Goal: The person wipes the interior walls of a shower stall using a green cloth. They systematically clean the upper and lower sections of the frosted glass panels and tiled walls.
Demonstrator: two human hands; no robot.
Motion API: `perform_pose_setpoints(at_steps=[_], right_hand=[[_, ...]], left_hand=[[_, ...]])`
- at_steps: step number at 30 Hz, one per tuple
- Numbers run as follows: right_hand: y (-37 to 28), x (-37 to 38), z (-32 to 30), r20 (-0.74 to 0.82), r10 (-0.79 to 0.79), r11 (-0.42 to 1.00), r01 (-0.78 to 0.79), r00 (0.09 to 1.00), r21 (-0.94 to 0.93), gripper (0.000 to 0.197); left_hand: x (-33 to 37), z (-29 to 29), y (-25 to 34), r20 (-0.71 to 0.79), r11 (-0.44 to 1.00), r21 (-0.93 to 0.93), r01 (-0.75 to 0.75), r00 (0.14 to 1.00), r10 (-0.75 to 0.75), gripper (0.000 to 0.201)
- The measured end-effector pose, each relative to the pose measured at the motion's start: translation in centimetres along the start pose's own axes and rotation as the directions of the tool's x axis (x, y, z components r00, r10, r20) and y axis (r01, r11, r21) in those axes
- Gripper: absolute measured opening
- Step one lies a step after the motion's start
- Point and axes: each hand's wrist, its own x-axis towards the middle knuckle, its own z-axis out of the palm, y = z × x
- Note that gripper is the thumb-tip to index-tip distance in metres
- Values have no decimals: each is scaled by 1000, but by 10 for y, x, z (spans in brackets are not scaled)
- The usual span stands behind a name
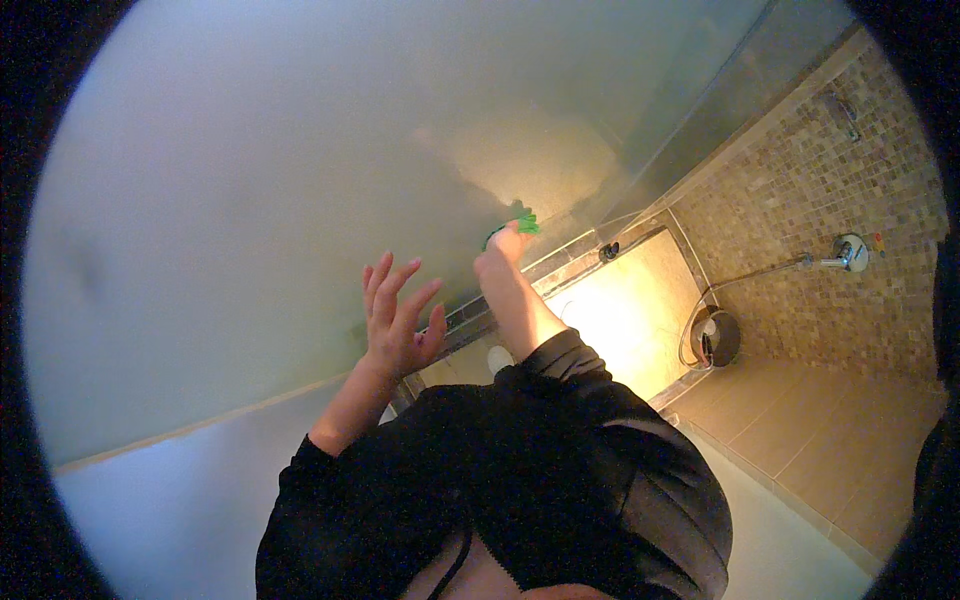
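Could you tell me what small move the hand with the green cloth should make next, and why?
Probably sweep the green cloth sideways along the frosted glass panel. The right hand presses it low on the glass, near the bottom rail, while the left hand is spread open beside it, holding nothing.
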Motion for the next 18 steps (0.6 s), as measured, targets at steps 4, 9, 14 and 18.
perform_pose_setpoints(at_steps=[4,9,14,18], right_hand=[[-44,-114,19,250,132,977,-84,959,-194,58],[-51,-182,13,519,-568,613,749,639,-251,73],[25,-43,-24,269,-305,852,388,914,-352,58],[28,81,-59,196,303,923,-338,933,183,49]], left_hand=[[-14,4,-6,-73,1000,-1,15,997,-16,33],[-16,3,-6,-117,1000,-14,14,993,-15,30],[-25,4,9,28,999,27,36,999,-37,30],[-23,13,17,113,1000,18,1,994,-3,30]])
